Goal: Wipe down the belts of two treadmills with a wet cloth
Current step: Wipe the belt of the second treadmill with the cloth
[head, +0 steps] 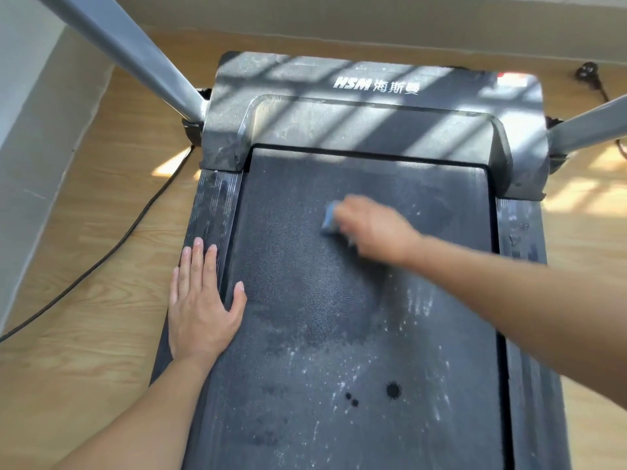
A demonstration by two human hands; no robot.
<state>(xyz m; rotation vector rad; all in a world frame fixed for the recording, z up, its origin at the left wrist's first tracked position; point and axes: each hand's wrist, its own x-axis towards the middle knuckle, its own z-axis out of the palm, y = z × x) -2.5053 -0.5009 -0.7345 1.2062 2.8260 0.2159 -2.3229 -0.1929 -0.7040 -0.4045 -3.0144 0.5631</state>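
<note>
One treadmill fills the view, its dusty black belt (305, 300) running toward me. My right hand (373, 227), blurred by motion, holds a blue cloth (329, 217) against the belt's upper middle. Most of the cloth is hidden under the fingers. A darker patch spreads over the belt's left and middle, while pale dust streaks stay on the right side and near end. My left hand (200, 300) lies flat with straight fingers on the left side rail (212, 205), its thumb on the belt edge. Three dark drops (393, 390) mark the near belt.
The grey motor cover (373, 123) with white lettering sits at the belt's far end. Two grey uprights (129, 52) (587, 127) rise at left and right. A black cable (112, 245) lies on the wooden floor at left, a plug (588, 71) at right. A white wall stands left.
</note>
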